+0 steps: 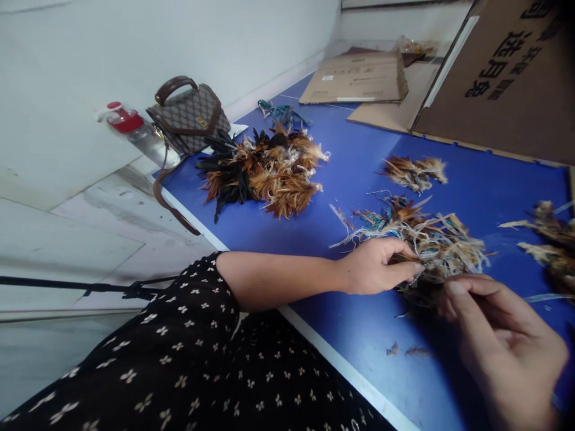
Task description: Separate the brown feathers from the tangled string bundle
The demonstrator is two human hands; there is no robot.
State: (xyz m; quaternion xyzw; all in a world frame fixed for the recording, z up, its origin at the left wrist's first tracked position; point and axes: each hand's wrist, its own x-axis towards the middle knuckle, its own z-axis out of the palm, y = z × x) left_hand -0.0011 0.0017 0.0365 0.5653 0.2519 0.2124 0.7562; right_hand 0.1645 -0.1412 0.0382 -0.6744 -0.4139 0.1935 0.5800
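Note:
A loose pile of feathers and pale strings (442, 242) lies on the blue table, brown, grey and teal in colour. At its near edge my left hand (380, 266) is closed, pinching brown feathers between thumb and fingers. Close by on the right, my right hand (503, 335) is also closed, thumb against forefinger. What sits between those fingertips is hidden. A dark feather clump (420, 294) shows between the two hands, in shadow. Two small loose feathers (417, 351) lie on the table below them.
A large heap of brown and black feathers (278, 173) lies at the left, with a smaller bunch (415, 172) farther back. More feathers (550, 239) are at the right edge. A handbag (193, 117), a bottle (139, 134), flat cardboard (354, 78) and a cardboard box (503, 90) stand around.

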